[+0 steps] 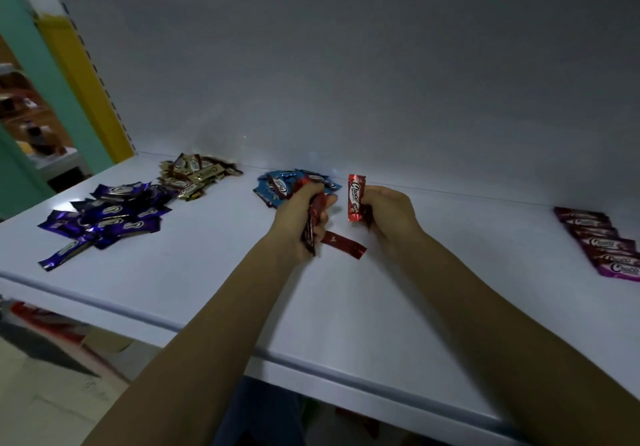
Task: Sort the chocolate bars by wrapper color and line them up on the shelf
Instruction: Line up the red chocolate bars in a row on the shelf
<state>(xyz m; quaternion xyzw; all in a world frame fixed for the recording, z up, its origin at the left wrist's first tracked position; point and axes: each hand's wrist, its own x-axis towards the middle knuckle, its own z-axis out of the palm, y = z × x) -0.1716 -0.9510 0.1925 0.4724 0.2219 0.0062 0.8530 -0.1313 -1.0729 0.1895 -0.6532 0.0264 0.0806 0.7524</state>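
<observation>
My left hand [299, 219] grips a bundle of red bars [316, 208] above the middle of the white shelf [194, 272]. My right hand [389, 215] pinches one red bar [356, 198] and holds it upright. Another red bar [343, 244] lies flat on the shelf between my hands. A loose heap of purple-blue bars [107, 219] lies at the left, a gold heap [197, 175] behind it, and a blue heap [277, 186] behind my left hand. A lined-up row of magenta bars [604, 243] lies at the far right.
The shelf's pale back wall [346, 82] rises behind the piles. A yellow upright [86, 82] and a green panel stand at the left. The shelf's front edge [311, 366] runs diagonally across the lower part of the view, with the floor below.
</observation>
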